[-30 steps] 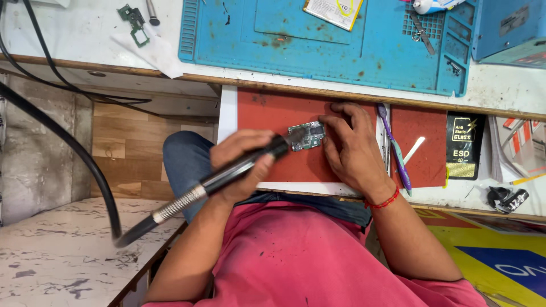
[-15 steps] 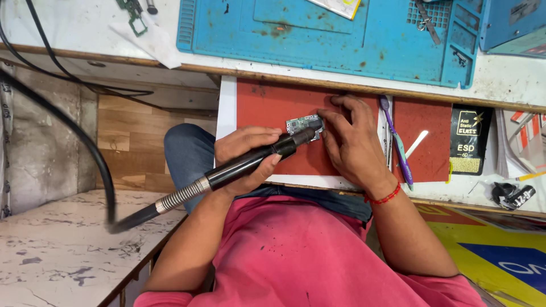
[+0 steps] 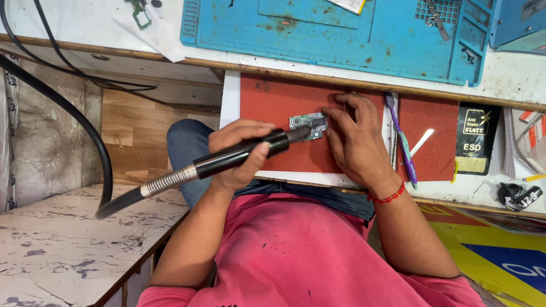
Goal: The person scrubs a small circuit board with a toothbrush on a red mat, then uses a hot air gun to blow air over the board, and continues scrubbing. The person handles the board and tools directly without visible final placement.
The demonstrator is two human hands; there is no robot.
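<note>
Left hand (image 3: pixel 242 153) grips hot-air wand (image 3: pixel 239 156), nozzle at circuit board (image 3: pixel 308 121); right hand (image 3: pixel 355 142) fingers spread, pinning it. Heating step; keep nozzle steady.

A white worktop (image 3: pixel 512 74) is running across the far side, its wooden edge (image 3: pixel 318 77) showing. A marble-patterned slab (image 3: pixel 62 239) is lying near left, wood panelling (image 3: pixel 128 136) and a grey wall (image 3: pixel 45 131) standing beyond it.
</note>
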